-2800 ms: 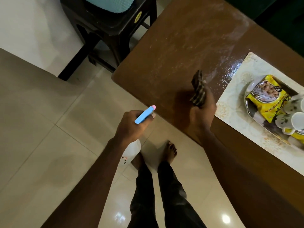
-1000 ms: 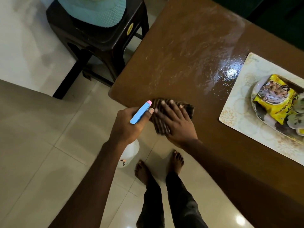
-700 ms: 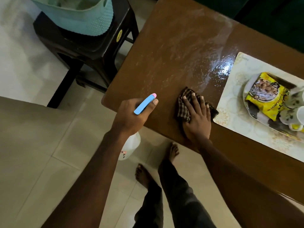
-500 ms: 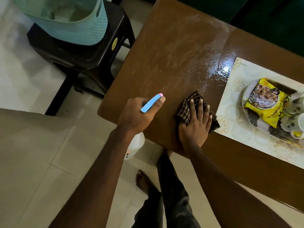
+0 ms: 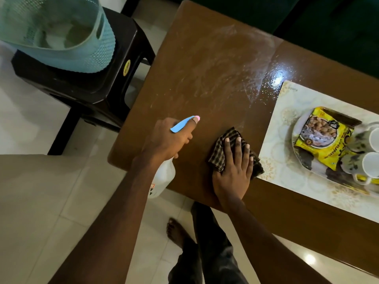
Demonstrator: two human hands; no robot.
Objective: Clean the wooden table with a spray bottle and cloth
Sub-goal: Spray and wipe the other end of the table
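**Fig. — Cloth: from raised bunch to flat wiping pass, over the last 2.8 s.**

I see that the right hand (image 5: 231, 173), which first held the cloth (image 5: 219, 150) bunched and lifted above the tabletop (image 5: 205, 68), now presses it flat under straight fingers (image 5: 238, 148). A second ago the cloth lay at the near-left corner, just beside the left hand (image 5: 166, 140); it has since travelled rightward and touches the placemat's (image 5: 287, 171) left edge. The left hand, gripping the spray bottle (image 5: 164, 177), has moved from over the floor to over the tabletop's corner. My view has shifted: the basket (image 5: 61, 37) shows more of its inside, and one foot has gone under the tabletop.
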